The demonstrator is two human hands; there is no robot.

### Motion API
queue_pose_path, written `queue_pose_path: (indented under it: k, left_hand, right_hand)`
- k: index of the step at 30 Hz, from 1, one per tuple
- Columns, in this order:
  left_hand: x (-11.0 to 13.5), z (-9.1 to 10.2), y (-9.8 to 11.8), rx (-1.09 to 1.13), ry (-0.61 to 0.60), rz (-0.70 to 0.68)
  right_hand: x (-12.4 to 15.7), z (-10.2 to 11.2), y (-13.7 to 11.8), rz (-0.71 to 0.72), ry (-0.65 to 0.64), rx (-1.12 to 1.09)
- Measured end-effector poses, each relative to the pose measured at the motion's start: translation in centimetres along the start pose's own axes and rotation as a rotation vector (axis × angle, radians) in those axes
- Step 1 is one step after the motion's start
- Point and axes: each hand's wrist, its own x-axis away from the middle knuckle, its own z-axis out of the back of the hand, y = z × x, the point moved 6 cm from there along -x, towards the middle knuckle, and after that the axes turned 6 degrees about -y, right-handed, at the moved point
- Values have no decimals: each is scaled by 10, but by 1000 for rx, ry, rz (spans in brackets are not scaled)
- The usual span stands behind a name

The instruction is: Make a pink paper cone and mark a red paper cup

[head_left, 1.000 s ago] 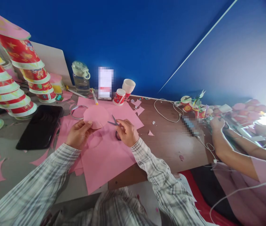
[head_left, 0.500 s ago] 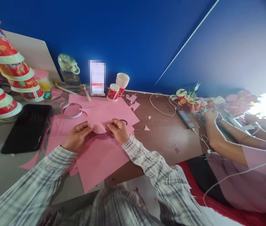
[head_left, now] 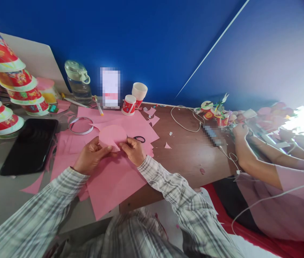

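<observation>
A round piece of pink paper [head_left: 112,136] with a slit at its lower edge is held up between both hands. My left hand [head_left: 91,156] pinches its lower left edge, thumb on top. The fingers of my right hand [head_left: 133,148] close on its lower right edge beside the slit. Beneath them lie larger pink paper sheets [head_left: 117,190], stacked askew. Just beyond my right hand the black handle loop of what look like scissors [head_left: 139,139] shows; the rest is hidden. A white ring of tape [head_left: 81,126] lies on the sheets past my left hand.
Stacked red-and-white paper cups [head_left: 35,96] and a black phone [head_left: 29,147] are at left. A water bottle [head_left: 78,84], a lit upright phone [head_left: 110,87] and more cups [head_left: 129,105] stand at the back. At right, a co-worker's arm [head_left: 251,154] rests near a cable [head_left: 185,129].
The pink paper has tilted up toward me, so its round outline and slit now show. My hands have shifted slightly along its edge, and more of the black loop is visible.
</observation>
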Motion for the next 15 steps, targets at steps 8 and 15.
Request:
queue_pose_path:
  k: [8, 15]
  left_hand:
    - [0, 1, 2, -28, 8, -52]
    - [2, 1, 2, -31, 35, -75]
  right_hand:
    - [4, -8, -8, 0, -83, -18]
    - [5, -10, -10, 2, -111, 54]
